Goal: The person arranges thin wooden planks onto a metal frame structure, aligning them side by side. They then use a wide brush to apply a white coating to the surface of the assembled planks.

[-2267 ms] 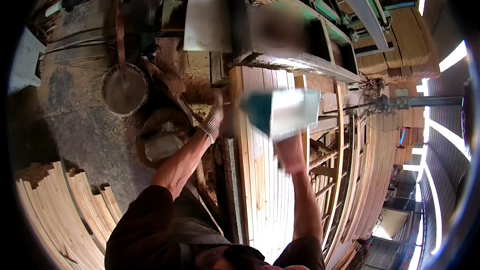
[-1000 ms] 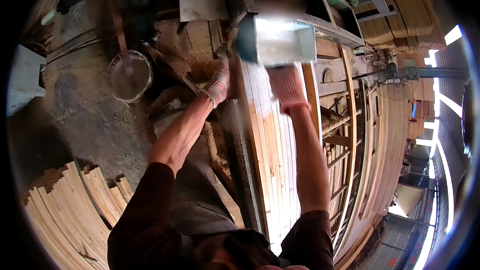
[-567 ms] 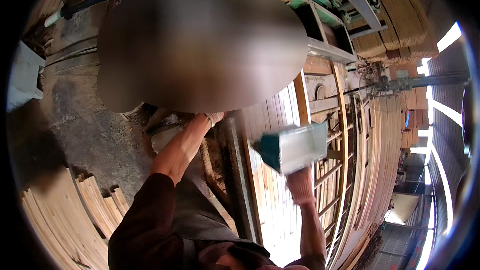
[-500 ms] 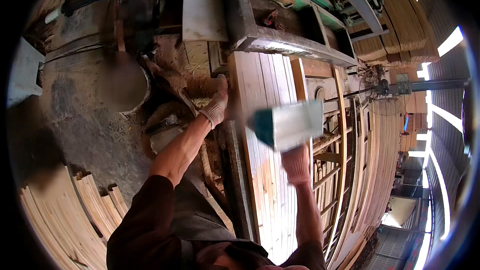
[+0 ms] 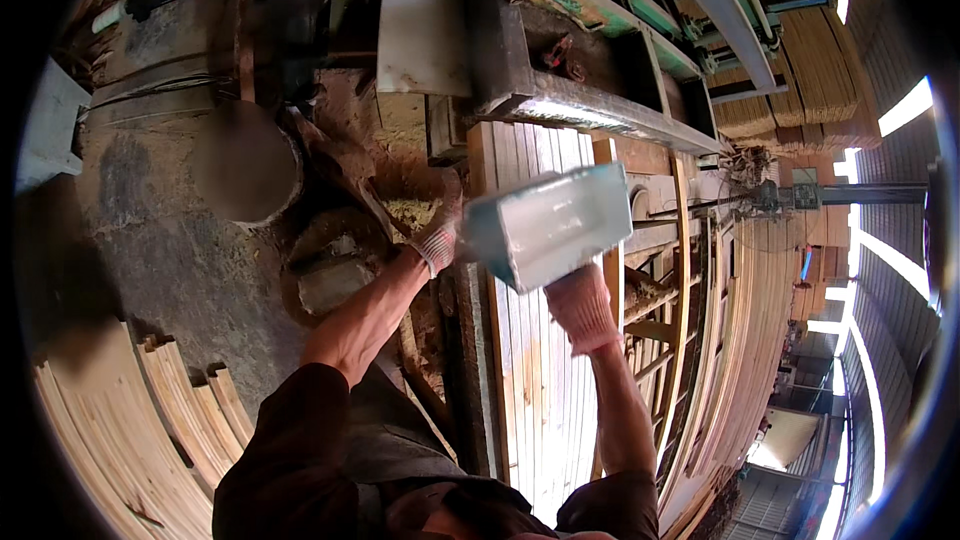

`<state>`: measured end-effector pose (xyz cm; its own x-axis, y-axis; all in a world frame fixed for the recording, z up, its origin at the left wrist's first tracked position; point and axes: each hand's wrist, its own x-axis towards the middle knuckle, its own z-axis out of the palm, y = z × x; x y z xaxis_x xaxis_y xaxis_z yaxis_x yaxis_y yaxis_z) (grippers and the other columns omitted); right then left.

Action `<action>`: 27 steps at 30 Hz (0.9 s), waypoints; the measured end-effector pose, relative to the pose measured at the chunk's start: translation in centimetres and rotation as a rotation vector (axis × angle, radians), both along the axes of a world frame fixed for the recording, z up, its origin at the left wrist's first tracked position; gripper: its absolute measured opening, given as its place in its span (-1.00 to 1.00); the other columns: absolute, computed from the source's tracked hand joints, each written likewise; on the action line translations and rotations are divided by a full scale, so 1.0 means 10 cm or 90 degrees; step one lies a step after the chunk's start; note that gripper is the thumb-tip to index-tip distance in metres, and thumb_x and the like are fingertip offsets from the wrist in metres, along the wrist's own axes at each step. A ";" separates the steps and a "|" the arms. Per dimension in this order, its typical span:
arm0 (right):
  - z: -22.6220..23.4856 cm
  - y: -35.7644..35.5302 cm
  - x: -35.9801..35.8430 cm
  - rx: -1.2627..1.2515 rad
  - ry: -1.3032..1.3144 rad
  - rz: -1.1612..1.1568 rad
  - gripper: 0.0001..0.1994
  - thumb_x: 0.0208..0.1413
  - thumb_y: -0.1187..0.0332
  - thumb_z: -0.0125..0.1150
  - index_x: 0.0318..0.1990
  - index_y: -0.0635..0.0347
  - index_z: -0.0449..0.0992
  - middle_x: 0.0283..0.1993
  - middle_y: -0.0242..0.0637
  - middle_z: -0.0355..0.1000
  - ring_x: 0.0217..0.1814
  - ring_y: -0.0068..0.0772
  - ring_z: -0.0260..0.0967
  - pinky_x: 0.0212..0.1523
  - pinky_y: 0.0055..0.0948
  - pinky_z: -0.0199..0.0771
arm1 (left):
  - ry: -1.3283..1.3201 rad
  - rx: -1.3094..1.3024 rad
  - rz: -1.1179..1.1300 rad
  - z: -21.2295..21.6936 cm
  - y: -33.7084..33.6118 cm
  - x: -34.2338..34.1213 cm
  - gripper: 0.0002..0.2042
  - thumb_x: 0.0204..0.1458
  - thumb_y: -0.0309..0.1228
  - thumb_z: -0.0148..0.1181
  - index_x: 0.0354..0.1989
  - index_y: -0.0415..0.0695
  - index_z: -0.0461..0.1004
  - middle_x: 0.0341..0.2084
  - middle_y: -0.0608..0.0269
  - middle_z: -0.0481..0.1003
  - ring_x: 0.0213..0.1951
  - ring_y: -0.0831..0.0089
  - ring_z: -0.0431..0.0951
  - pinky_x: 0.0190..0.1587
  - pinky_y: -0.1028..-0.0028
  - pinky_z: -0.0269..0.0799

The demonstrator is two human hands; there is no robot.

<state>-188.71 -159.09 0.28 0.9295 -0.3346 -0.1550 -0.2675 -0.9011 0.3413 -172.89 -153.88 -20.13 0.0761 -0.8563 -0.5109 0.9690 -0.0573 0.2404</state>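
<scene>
My right hand (image 5: 580,305), in a pale knit glove, grips a white open-sided box with teal edges (image 5: 565,223) from below. The box is tilted above a row of narrow wooden boards (image 5: 540,370) lying side by side; its grip is hidden. My left hand (image 5: 440,225), also gloved, is stretched out along the left edge of the boards, its fingers extended. Whether it touches the boards I cannot tell.
A metal machine frame (image 5: 600,110) crosses the far end of the boards. Stacked lumber (image 5: 750,340) lies to the right, more planks (image 5: 110,430) at lower left. A round dark drum (image 5: 248,162) stands on the dusty floor to the left.
The box in my right hand has swung left and slightly up, turning so more of its whitish inside shows. My left hand has shifted slightly down; the view has moved a little.
</scene>
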 end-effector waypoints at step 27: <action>-0.19 4.36 -5.07 0.220 0.105 -0.532 -0.57 0.18 0.21 0.15 0.17 0.16 0.48 0.10 -0.24 0.53 0.21 -0.18 0.41 0.25 -0.22 0.33 | -0.375 0.027 -0.139 0.02 0.19 0.75 0.12 -0.01 0.59 -0.24 0.53 -0.09 -0.07 0.41 0.00 0.17 0.37 0.11 0.21 0.37 0.12 0.14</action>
